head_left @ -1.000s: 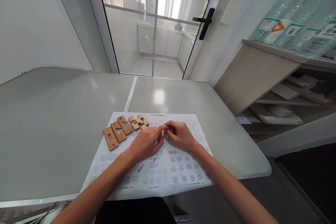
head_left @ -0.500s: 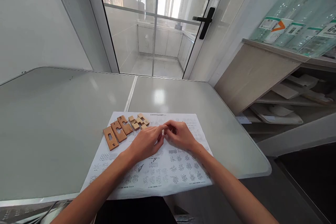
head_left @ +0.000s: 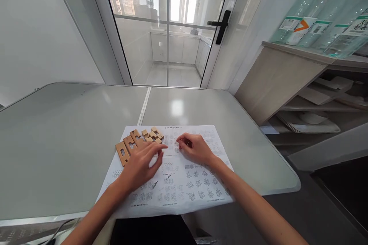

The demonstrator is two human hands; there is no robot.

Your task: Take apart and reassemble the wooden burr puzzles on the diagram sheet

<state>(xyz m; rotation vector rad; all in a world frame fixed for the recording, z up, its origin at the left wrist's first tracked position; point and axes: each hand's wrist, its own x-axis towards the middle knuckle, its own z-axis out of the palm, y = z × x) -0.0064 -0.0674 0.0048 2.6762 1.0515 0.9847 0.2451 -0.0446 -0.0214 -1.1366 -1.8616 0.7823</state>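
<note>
On the printed paper sheet [head_left: 169,195] lie flat brown wooden puzzle pieces with cut-out slots. The piece marked 2 [head_left: 121,149] is at the left; beside it are two more notched pieces [head_left: 129,140], partly behind my fingers. Lighter, smaller notched wooden pieces [head_left: 154,133] cluster to their right. My left hand [head_left: 140,164] hovers over the sheet just in front of these pieces, thumb and fingers apart, with nothing visible between them. To the right, my right hand [head_left: 196,148] rests on the sheet with fingers curled and pinched together; whatever they may hold is hidden.
A grey table [head_left: 71,141] with a seam extends around the sheet. Behind it stands a glass door with a black handle [head_left: 222,26]. On the right, a wooden shelf [head_left: 287,72] carries clear plastic bottles [head_left: 310,19] with green caps.
My left hand has come away from my right hand and moved left toward the wooden pieces, its fingers opening. My right hand has stayed almost in place. The view has tilted slightly.
</note>
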